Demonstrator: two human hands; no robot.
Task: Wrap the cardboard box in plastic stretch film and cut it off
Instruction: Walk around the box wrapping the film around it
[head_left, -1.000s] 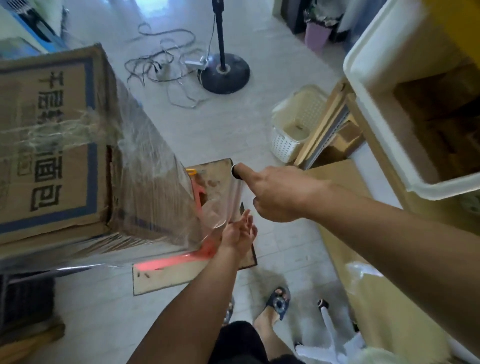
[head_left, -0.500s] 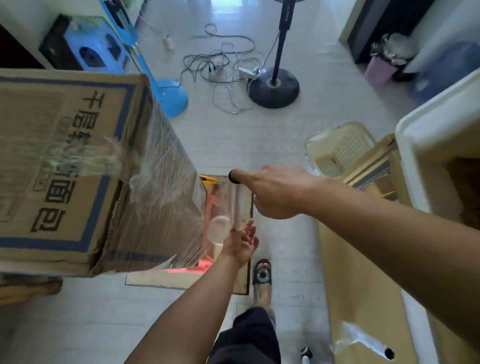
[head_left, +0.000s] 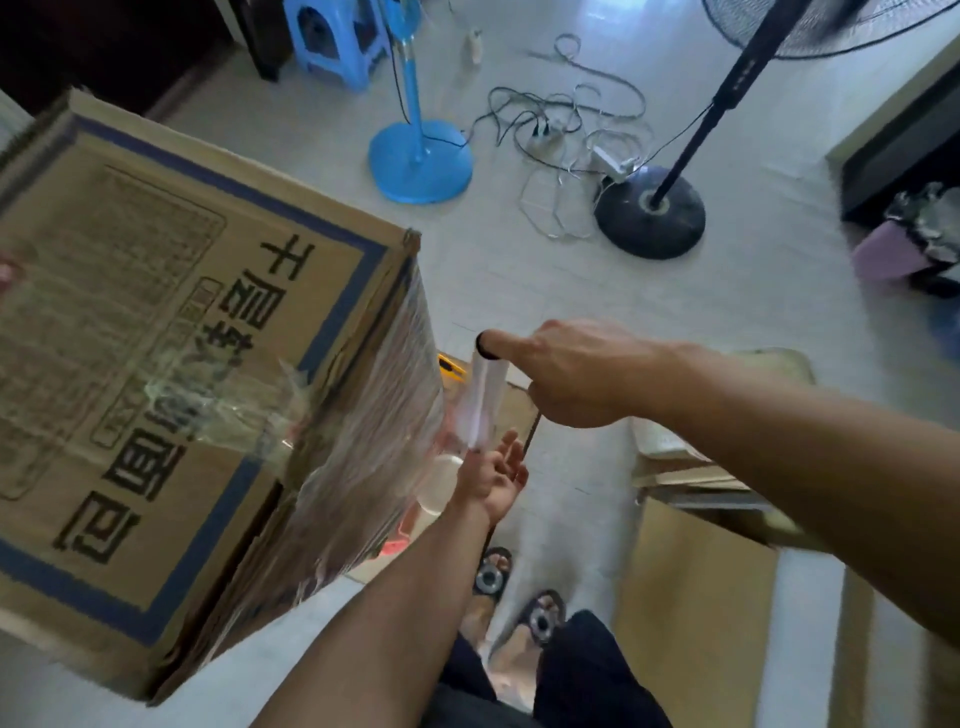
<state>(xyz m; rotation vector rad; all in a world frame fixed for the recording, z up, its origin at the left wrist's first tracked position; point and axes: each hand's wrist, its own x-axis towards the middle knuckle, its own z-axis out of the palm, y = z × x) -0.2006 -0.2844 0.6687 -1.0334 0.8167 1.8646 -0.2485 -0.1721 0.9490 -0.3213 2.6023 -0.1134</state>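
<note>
The cardboard box is sitting at the left, its printed top facing up, and the side nearest the person is already carrying several glossy layers of stretch film, with a wrinkled tail of film stuck across the top. So the wrapping is looking well under way, though how many of the other sides are covered cannot be told from here, and the film is not yet cut: the sheet is running unbroken from the box corner to the film roll, which is standing upright just beside that corner. The right hand is reaching out from the right with the arm nearly straight, fist mostly closed and one digit pushed into the roll's dark top core. The left hand is reaching up from below, palm turned up and fingers loosely spread, supporting the roll's lower end. A yellow-tipped cutter seems to be lying on the floor behind the roll, untouched.
</note>
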